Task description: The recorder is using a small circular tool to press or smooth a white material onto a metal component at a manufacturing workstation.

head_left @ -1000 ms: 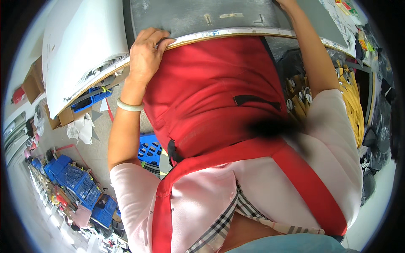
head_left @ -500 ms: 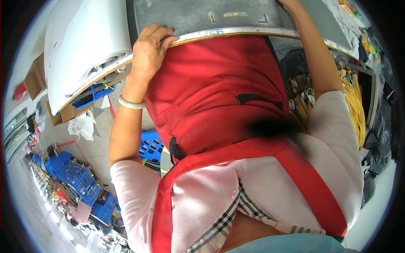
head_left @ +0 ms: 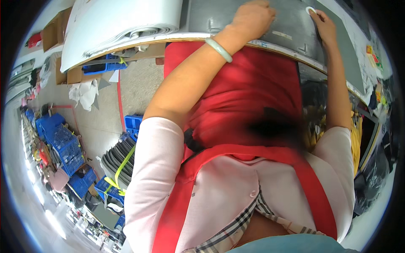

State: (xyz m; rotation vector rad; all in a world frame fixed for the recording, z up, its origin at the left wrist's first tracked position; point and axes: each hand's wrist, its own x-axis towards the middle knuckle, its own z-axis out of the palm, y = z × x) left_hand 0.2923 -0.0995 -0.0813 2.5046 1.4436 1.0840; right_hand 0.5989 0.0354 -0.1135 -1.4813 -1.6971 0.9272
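Note:
Over the dark grey table surface [head_left: 236, 19], my left hand [head_left: 253, 19] has its fingers curled together; whatever is in them, if anything, cannot be made out. A pale bangle [head_left: 218, 49] circles that wrist. Farther right, my right hand [head_left: 325, 27] grips a small white ring-shaped roll [head_left: 311, 9] between thumb and fingers. Between the hands, a short pale strip [head_left: 282, 35] lies stuck to the surface. An L-shaped mark [head_left: 302, 47] sits near the table's front edge.
A thick roll of white sheet material [head_left: 126, 17] lies on the table at left. Blue crates [head_left: 63, 147] stand on the floor at far left. Grey strips bound with yellow ties [head_left: 118, 162] are beside me. Yellow material [head_left: 356, 141] hangs below the table at right.
My left hand has left the table's front edge and moved right, over the grey surface. More of my right hand shows now, with the white ring-shaped roll in it. The view has shifted.

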